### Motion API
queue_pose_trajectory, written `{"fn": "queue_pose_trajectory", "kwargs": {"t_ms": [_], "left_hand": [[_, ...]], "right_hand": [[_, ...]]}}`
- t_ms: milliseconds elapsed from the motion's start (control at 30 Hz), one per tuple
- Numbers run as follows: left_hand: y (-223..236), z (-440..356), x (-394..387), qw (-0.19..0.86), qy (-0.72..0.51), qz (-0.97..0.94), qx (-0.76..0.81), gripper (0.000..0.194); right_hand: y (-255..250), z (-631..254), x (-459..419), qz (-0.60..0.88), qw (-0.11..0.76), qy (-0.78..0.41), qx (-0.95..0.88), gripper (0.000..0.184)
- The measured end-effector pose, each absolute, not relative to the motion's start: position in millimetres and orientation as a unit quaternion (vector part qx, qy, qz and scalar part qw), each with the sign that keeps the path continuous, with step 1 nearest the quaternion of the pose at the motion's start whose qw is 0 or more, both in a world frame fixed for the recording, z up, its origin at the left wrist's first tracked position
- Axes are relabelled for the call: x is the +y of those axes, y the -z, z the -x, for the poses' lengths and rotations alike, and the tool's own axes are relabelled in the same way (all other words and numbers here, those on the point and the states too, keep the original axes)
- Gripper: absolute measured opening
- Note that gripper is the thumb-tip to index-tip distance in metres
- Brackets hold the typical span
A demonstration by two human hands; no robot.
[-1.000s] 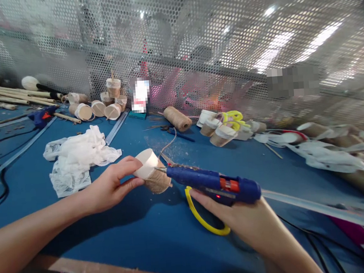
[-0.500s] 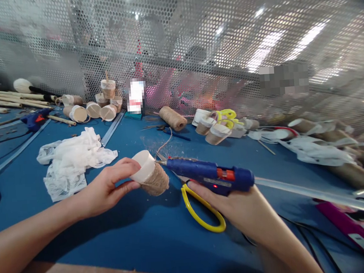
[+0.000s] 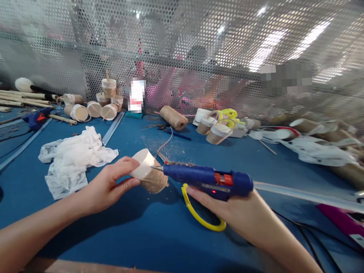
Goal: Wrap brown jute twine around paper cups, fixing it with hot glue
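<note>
Between thumb and fingers, my left hand pinches the white rim of a small paper cup, tilted on its side above the blue table. Brown twine wraps the cup's lower part. My right hand grips a blue hot glue gun whose small red light is lit. Its nozzle meets the cup near the edge of the twine; whether they touch I cannot tell. Under the gun lie yellow-handled scissors, their blades partly hidden. A clear glue stick runs out from the gun's back.
White lace cloth lies at left. Farther back are several twine-wrapped cups, a twine spool, a blurred phone and more cups. A second glue gun lies back left. A purple power strip and cables are at right.
The glue gun has shifted slightly down and left, its nozzle moving lower along the cup's side. My left hand holds the cup in nearly the same place.
</note>
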State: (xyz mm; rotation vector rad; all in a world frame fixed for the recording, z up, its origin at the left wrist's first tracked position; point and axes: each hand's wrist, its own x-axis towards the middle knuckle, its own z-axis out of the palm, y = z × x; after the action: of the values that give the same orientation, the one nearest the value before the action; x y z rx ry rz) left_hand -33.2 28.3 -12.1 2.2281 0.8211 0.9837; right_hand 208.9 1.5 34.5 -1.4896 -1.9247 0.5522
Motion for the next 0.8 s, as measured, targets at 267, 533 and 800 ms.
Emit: {"fn": "queue_pose_trajectory", "kwargs": {"t_ms": [267, 533, 800], "left_hand": [[11.6, 32.7, 26.4, 0.263, -0.362, -0.828, 0.337, 0.015], [10.4, 32.1, 26.7, 0.253, -0.364, -0.831, 0.335, 0.014], [9.8, 32.9, 26.5, 0.28, -0.368, -0.83, 0.313, 0.015]], "right_hand": [[-23.9, -206.6, -2.7, 0.617, 0.328, -0.262, -0.666, 0.033], [-29.2, -201.5, -4.1, 0.552, 0.281, -0.229, -0.751, 0.02], [-27.9, -210.6, -1.9, 0.578, 0.323, -0.222, -0.716, 0.022]]}}
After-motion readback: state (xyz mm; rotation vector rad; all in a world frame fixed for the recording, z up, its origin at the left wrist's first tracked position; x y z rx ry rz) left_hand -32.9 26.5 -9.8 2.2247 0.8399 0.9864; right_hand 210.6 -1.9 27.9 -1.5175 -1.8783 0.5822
